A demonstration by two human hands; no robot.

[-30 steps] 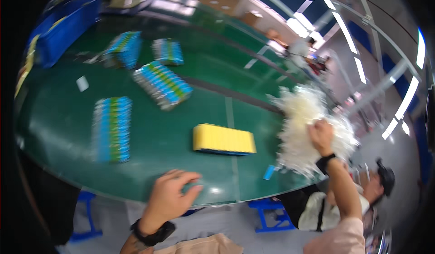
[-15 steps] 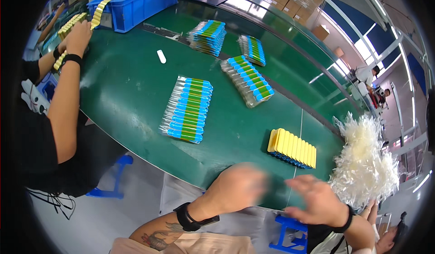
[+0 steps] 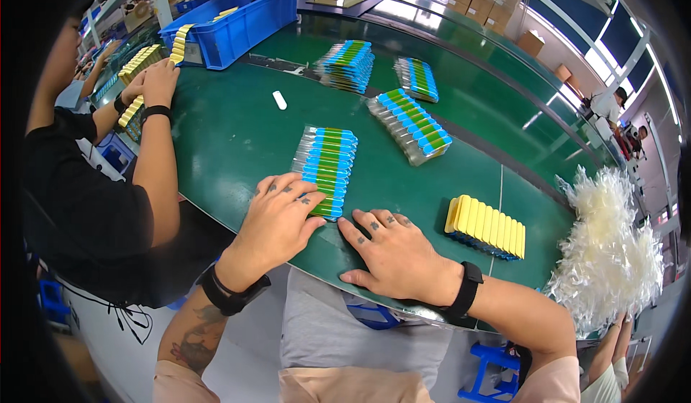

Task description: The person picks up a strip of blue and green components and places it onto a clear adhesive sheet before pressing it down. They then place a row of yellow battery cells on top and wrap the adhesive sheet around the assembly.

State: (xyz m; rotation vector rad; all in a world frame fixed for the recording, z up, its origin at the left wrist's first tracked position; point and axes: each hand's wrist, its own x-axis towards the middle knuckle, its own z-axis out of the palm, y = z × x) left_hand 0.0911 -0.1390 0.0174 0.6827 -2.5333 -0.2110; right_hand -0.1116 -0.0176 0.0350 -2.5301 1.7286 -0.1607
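A stack of blue-and-green scalloped strips with clear plastic ends lies on the green table in front of me. My left hand rests over its near left part, fingers spread across the strips and thumb by the near end. Its fingers hide part of the plastic. My right hand lies palm down on the table just right of the stack's near end, fingers stretched out and holding nothing. Farther right sits a stack with yellow rounded tops and blue below.
More blue-and-green stacks lie beyond: one angled, one small, one taller. A white oval piece is at the left. A co-worker handles yellow strips beside a blue bin. White shredded film bulges at the right edge.
Both my hands have moved forward and left onto the table. The left now touches the near blue-and-green stack; the right has come down flat beside it. The whole view has shifted slightly.
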